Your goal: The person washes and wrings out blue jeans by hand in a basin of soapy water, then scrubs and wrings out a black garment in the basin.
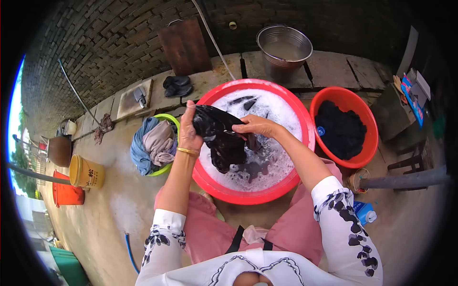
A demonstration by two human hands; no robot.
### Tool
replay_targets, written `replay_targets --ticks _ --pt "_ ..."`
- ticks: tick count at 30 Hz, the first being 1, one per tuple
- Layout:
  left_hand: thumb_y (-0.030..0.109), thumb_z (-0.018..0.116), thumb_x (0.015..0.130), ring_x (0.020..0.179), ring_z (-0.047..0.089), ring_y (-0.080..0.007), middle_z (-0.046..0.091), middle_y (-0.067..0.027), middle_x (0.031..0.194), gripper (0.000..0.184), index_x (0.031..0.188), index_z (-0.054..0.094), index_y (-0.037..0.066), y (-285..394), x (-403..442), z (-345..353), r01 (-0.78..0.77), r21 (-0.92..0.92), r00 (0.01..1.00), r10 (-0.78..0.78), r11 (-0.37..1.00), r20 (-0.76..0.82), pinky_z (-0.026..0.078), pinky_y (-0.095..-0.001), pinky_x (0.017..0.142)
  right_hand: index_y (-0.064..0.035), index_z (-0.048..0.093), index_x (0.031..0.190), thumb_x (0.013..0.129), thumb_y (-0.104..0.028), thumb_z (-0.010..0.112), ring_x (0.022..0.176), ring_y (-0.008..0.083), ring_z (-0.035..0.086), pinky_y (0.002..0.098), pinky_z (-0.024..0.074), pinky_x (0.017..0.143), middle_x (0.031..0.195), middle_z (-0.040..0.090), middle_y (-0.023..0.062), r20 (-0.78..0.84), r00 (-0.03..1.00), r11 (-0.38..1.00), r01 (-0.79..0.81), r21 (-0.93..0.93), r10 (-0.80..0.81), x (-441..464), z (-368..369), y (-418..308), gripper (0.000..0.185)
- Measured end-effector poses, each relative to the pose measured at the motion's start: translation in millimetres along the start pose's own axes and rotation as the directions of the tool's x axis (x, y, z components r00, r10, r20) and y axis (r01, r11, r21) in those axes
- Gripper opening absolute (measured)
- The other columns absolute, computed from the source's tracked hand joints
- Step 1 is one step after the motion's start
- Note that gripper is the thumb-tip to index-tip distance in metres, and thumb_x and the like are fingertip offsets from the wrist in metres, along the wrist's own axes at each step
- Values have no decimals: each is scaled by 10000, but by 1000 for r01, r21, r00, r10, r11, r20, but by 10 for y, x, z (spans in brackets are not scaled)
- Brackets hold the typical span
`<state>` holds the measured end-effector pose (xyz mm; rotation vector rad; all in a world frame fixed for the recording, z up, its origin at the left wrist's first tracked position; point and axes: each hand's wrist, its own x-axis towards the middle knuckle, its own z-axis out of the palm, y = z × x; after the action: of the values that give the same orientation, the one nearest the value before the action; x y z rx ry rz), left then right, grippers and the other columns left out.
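A wet black garment (220, 138) hangs between my two hands, above a big red tub (238, 195) full of white suds. At the garment's left edge, my left hand (190, 128) grips it, with a gold bangle on that wrist. My right hand (255, 126) pinches the cloth near its right side, thumb and fingers closed. The garment's lower end hangs close to the foamy water (281, 109); whether it touches is hard to tell. More dark cloth shows among the suds near the far rim.
To the right stands a red basin (372, 138) of dark clothes. A green basin (168, 117) with blue and grey clothes is at left. Behind the tub are a metal bucket (285, 59) and black slippers (178, 86). Yellow bucket (87, 172) and blue bottle (365, 213) stand farther out.
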<state>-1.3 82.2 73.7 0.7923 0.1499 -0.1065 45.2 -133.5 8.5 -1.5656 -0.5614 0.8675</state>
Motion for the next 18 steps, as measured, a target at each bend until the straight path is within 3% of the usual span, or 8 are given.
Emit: replay_targets --ticks 4,9,12,13,14,15,17,18 --pt "319 664 810 750 658 -264 668 -122 851 298 843 623 25 165 101 -241 -101 -196 983 67 975 -170 545 -390 734 5 662 937 776 -342 690 778 87 567 236 425 737 845 643 25 -379 924 957 157 243 -55 -17 -66 -6 383" --pt "224 636 834 849 650 -251 662 -113 964 233 967 629 32 -396 245 -127 45 -250 976 -96 967 -195 519 -408 807 22 603 1000 743 -107 601 801 169 631 302 491 732 895 663 115 -625 761 465 623 629 -173 112 -78 -308 288" --pt "254 618 852 813 645 -236 659 -93 896 210 905 613 52 -628 330 -96 127 -240 976 -164 962 -141 528 -399 767 -32 549 875 686 -33 584 701 162 591 291 486 702 730 602 76 -602 788 581 553 598 -130 244 206 -273 192" --pt "301 600 869 734 627 -213 638 -70 816 230 875 597 72 -636 335 -48 150 -158 961 -181 976 -211 530 -362 677 -35 547 889 685 -59 598 713 160 588 286 476 702 723 592 53 -619 759 742 531 409 -202 237 410 -381 212" --pt "301 593 875 691 598 -200 616 -52 778 204 898 574 99 -703 316 -109 128 -93 979 -141 987 -148 510 -346 638 -26 557 866 713 -113 615 714 160 602 277 458 693 710 602 82 -645 559 798 586 -139 -522 336 605 -410 185" --pt "301 586 881 647 570 -187 594 -34 741 182 920 550 126 -782 296 -180 103 -33 991 -105 994 -82 489 -330 600 -29 563 797 736 -207 652 713 197 621 285 452 701 693 595 115 -535 606 808 449 -381 -589 234 854 -523 208" --pt "431 524 895 576 460 -158 441 -3 641 304 894 526 127 -708 214 21 177 -42 967 -182 983 -180 448 -310 577 -90 583 684 742 -375 657 644 299 604 386 478 652 628 585 118 -214 501 428 361 -828 -838 175 1033 -484 299" --pt "429 516 895 613 501 -171 492 -18 685 311 909 544 120 -912 314 -238 219 -223 969 -186 950 160 463 -319 611 -95 574 661 763 -359 641 627 293 604 396 474 595 606 575 112 -322 486 500 295 -815 -812 187 964 -442 290"
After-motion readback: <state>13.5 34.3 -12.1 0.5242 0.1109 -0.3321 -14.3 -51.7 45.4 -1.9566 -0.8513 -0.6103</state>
